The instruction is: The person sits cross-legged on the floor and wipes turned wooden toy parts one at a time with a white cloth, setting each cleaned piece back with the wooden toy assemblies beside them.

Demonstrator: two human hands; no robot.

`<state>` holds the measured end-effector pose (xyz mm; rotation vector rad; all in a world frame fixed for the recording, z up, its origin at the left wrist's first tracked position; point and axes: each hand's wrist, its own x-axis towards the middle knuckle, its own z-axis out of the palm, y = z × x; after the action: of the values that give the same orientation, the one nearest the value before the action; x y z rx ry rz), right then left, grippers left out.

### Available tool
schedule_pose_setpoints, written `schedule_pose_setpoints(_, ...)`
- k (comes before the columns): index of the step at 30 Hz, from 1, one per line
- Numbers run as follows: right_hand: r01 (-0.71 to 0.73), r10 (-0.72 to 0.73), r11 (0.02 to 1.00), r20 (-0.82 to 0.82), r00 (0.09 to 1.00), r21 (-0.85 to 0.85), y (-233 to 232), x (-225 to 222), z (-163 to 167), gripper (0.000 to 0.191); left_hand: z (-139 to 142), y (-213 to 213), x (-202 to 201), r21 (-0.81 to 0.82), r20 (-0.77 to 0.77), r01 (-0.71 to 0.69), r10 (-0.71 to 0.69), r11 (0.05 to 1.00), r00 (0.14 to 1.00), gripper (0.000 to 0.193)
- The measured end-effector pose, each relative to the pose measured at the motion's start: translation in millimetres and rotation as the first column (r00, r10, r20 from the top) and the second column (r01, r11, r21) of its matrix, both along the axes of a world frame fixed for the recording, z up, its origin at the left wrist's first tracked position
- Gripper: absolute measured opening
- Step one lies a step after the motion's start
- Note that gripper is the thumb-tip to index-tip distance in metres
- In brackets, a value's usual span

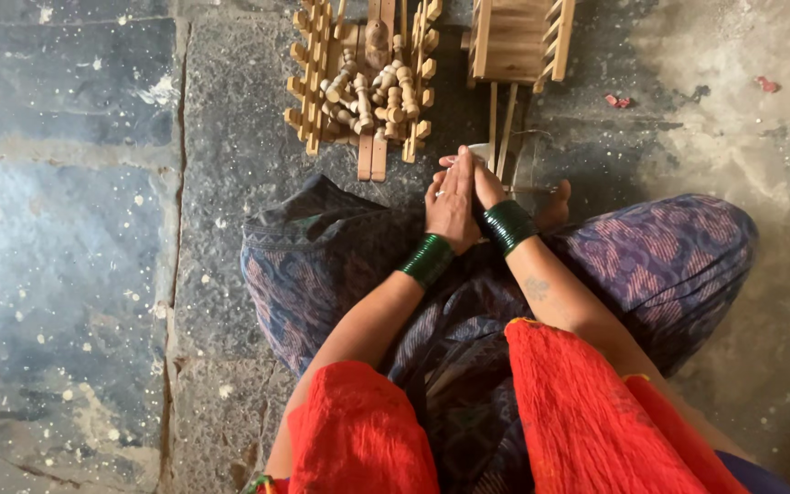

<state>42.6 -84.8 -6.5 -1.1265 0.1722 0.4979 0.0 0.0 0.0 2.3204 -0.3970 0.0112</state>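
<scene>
Person sits cross-legged on a stone floor [75,274]. Landmark: the flat wooden rack [358,78] lying on the floor ahead of the knees.

Hands: left hand [453,206] and right hand [486,183] meet just below-right of the rack, palms pressed toward each other, fingers pointing at it. A small pale piece [479,149] shows at the fingertips; looks pinched between both hands, but the exact hold is hidden, so I can't tell which fingers clamp it or what it is. Neither hand is spread open. Hands held low over the lap, probably so forearms brace on the knees.

Counts:
- Racks/frames: 2. The flat one, plus a boxier wooden frame [518,37] to its right, cut by the top edge.
- Turned wooden pegs [372,96]: piled on the flat rack, roughly a dozen, overlapping, exact count not readable. Rack likely acts as a tray keeping them within reach.
- Thin sticks [500,128]: 2, below the boxy frame, right of the rack, running toward the hands.
- Green bangle stacks: 2, one per wrist; left stack [429,259], right stack [507,225].
- Red scraps [616,101]: 3 on the floor, well right of the rack.
</scene>
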Motion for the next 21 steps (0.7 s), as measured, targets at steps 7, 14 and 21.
schedule_pose_setpoints(7,0.1,-0.064,0.979,-0.196,0.979,0.176,56,-26,188,0.058,158,70,-7,0.158,-0.164,0.258,-0.232,0.953,0.959,0.123)
schedule_pose_setpoints(14,0.063,-0.022,0.977,-0.199,0.98,0.203,7,-50,347,0.06,355,67,9,0.21,-0.592,0.574,-0.364,0.792,0.719,0.115)
schedule_pose_setpoints(21,0.108,-0.093,0.972,-0.083,0.992,0.21,-13,-62,439,0.052,488,76,-12,-0.069,-0.174,0.55,-0.553,0.832,0.815,0.116)
